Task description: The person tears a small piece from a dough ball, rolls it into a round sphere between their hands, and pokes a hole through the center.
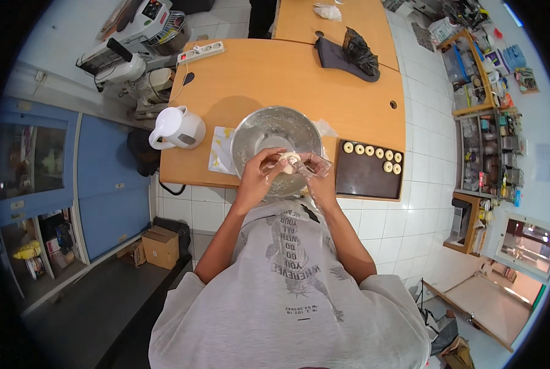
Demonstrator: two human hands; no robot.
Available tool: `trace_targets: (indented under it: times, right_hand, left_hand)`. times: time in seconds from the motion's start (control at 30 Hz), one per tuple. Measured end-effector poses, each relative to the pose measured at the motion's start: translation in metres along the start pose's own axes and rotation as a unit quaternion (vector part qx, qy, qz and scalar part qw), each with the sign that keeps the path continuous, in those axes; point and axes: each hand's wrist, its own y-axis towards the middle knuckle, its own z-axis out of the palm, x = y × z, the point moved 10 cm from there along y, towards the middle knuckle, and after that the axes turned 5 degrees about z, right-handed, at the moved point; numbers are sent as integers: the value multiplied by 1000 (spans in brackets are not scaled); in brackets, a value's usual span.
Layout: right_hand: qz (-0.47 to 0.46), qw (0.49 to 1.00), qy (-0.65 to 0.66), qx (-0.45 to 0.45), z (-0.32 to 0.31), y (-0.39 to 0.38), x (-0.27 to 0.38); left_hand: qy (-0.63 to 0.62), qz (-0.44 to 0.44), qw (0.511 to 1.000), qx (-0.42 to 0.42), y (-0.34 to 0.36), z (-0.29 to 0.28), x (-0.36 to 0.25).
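My left hand (260, 174) and my right hand (318, 174) come together over a large steel mixing bowl (277, 123). Between their fingers is a pale, rounded piece of dough (289, 161) with a whiter patch in its middle. Both sets of fingers curl round it, the left from one side and the right from the other. White smears cover the right fingers and part of that hand. Streaks cling to the bowl's inner wall; its bottom is partly hidden by my hands. To the right, a dark baking tray (362, 179) bears several small dough rings (369, 150) along its far and right sides.
A white electric kettle (185, 130) stands left of the bowl, beside a patterned sheet (221, 149). Farther back on the wooden table (256, 74) lie a power strip (201, 51), a dark cap (336, 56) and a black plastic bag (360, 51). Mixers (127, 69) stand beyond the table's left edge.
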Motion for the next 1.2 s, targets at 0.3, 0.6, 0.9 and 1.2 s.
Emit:
trace_targets:
  times: [0.3,0.6,0.9,1.2]
  right_hand:
    - [-8,997,73,30,9,5,2]
    - [-16,997,-6,69,12,11,-7]
    - [36,989,104,96,21,14,-11]
    - [-28,995,36,92,19,17,-6]
  left_hand:
    - [-13,-32,997,-71,-10,-8,8]
    - [-28,-31,997,-69,-9,-7,10]
    - [-32,-25,997,-71,-8,-18,14]
    - [-35,-15,996,-87,-13,-22,32]
